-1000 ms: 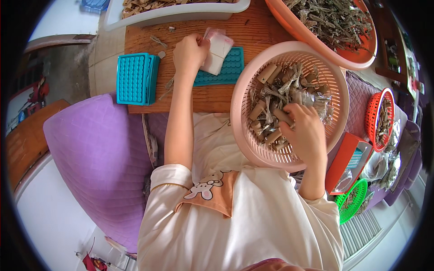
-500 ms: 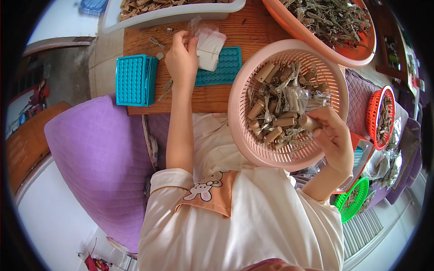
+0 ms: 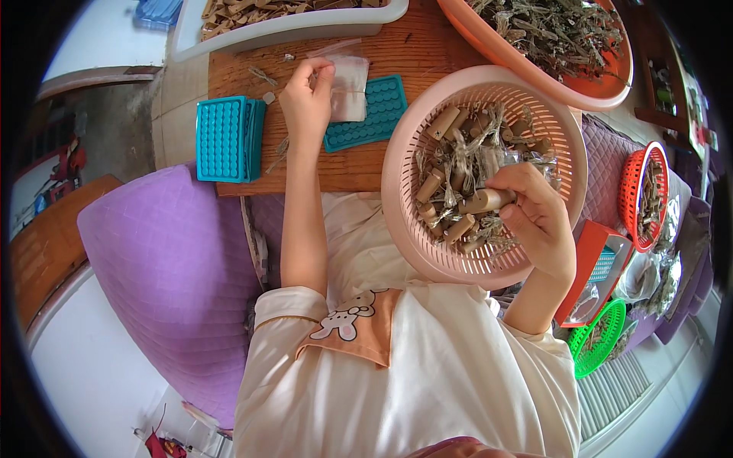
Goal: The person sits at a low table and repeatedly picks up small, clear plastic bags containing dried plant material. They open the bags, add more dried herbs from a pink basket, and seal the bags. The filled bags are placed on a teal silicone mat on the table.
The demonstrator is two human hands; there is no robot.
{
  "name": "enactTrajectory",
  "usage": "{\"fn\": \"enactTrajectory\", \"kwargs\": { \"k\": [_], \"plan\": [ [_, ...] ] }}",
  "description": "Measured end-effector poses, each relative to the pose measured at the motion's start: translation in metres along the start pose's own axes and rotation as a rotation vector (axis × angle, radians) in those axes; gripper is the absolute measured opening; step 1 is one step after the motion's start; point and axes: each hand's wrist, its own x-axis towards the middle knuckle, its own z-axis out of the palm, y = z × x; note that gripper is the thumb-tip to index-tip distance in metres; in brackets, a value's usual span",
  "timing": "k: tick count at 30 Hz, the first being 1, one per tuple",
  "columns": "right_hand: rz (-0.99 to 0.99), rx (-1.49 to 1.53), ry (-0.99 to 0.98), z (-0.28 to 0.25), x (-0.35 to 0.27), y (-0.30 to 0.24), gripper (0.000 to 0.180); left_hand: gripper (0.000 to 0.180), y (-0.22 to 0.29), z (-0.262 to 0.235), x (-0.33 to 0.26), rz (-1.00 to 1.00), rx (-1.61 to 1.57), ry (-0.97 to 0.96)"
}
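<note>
Brown tube (image 3: pixel 487 201), one, cylindrical: held at its end by the person's right hand (image 3: pixel 538 217), thumb and fingers closed round it, the free end pointing left of that hand. It sits above the contents of a basket; whether it touches them cannot be told.

Head view, about the right hand. Pink slotted basket (image 3: pixel 402 217), round, beneath and to the left of the hand, with further brown tubes, dried stems (image 3: pixel 463 159) and some clear wrapping. Orange basin (image 3: pixel 617 85), beyond the hand, heaped with dried plant matter. Red basket (image 3: pixel 629 202), to the right of the hand. Red-orange box (image 3: pixel 582 273), nearer the body and right of the wrist; green basket (image 3: pixel 615 336), nearer still.

Head view, about the left hand. Clear plastic bags (image 3: pixel 350 85), a flat bundle with a thin band across it: pinched at the left edge between thumb and fingers of the left hand (image 3: pixel 309 88). Teal tray (image 3: pixel 388 107), with round cups, just right of the hand and partly under the bags. Teal tray stack (image 3: pixel 221 141), upper face dimpled, left of the hand. White tub (image 3: pixel 294 30), beyond the hand, holding brown pieces. Wooden table (image 3: pixel 355 177), under these trays and bags.
</note>
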Motion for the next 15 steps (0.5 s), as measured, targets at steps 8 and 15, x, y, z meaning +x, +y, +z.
{"fn": "enactTrajectory", "kwargs": {
  "k": [8, 15],
  "plan": [
    [-0.05, 0.072, 0.15, 0.013, 0.0, -0.002, 0.026, 0.044, 0.078, -0.031, -0.05, -0.049, -1.051, -0.43],
    [-0.149, -0.162, 0.11, 0.022, 0.005, -0.012, 0.028, 0.033, 0.119, -0.05, -0.088, 0.014, -0.754, -0.711]
  ]
}}
